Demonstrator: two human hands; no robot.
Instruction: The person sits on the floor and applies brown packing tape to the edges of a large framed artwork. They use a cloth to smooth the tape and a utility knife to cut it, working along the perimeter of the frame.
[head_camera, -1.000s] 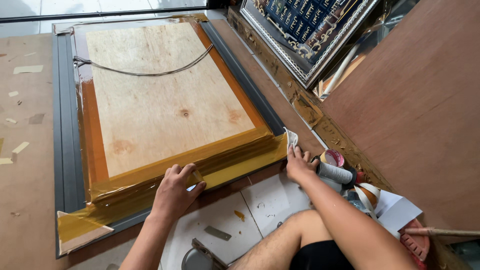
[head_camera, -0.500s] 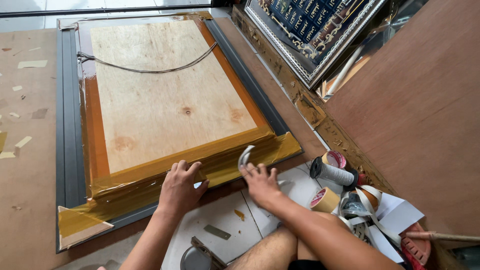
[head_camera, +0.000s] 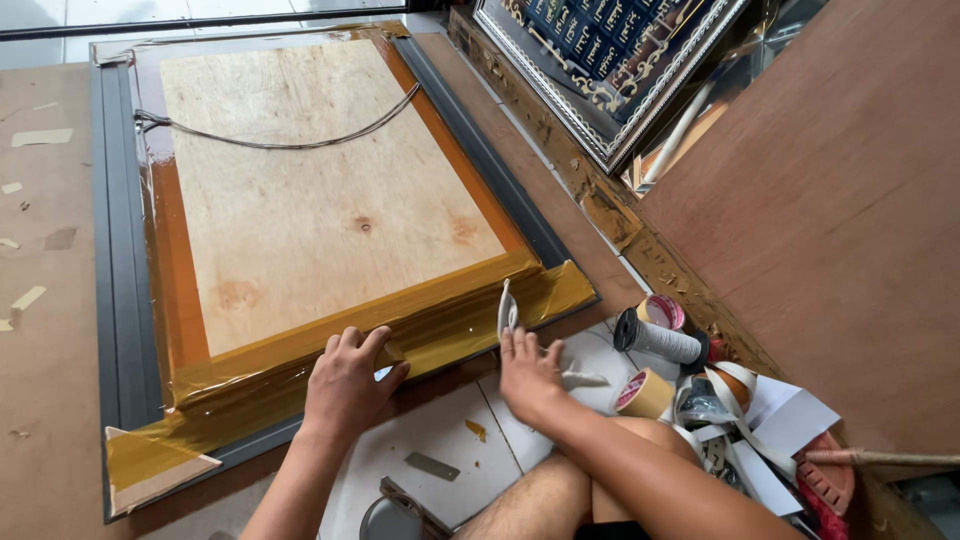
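Two hands apart | left (head_camera: 345, 385) flat on taped frame (head_camera: 330, 330) | right (head_camera: 528, 375) pinching white strip (head_camera: 506, 310) | tape rolls (head_camera: 645, 392) nearby

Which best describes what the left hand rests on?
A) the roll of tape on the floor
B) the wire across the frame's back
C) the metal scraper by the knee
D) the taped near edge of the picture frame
D: the left hand lies flat on the brown-taped near edge of the picture frame, far from the wire.
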